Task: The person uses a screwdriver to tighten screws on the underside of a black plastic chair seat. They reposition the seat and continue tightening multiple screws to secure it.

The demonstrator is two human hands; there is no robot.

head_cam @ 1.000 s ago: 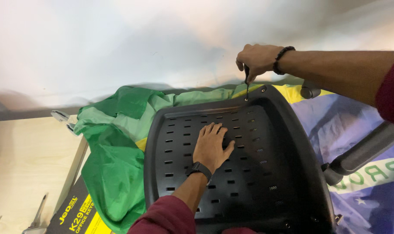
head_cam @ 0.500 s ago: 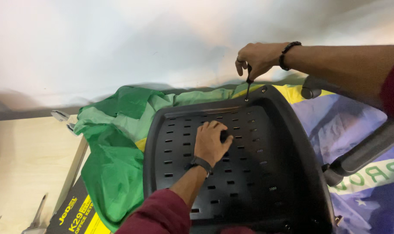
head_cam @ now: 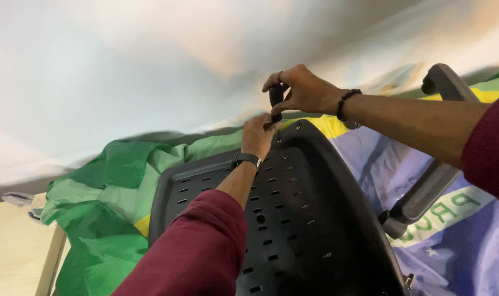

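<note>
R hand [head_cam: 304, 90] sits at 12 o'clock of the view, fingers curled tight round the dark handle of a screwdriver [head_cam: 275, 97], held upright, tip pointing down. L hand [head_cam: 258, 136] is just below it at 6 o'clock from the R hand, fingertips pinched narrow on the tool's lower end, right by the top rim of the black plastic seat shell [head_cam: 293, 219]. Can't tell if the tip sits in a screw; fingers hide it. Both hands touch the tool and crowd together over the shell's top edge. A small screw head [head_cam: 298, 127] shows on the rim at 3 o'clock of the L hand, just beside it.

L wrist wears a black watch [head_cam: 246, 159], R wrist a dark bead bracelet [head_cam: 346, 102]; both sleeves are maroon. L forearm lies across the shell's slotted face, covering part of it.

Outward: shell rests on a green, yellow and blue cloth [head_cam: 106, 214], bunched at 8 o'clock, flatter at 4 o'clock. A grey armrest [head_cam: 425, 192] lies at 3 o'clock of the shell, near its edge, a second one at 2 o'clock behind the R forearm. Pale wall fills 10 to 1 o'clock. Light wood surface [head_cam: 13, 252] at 8 o'clock.
</note>
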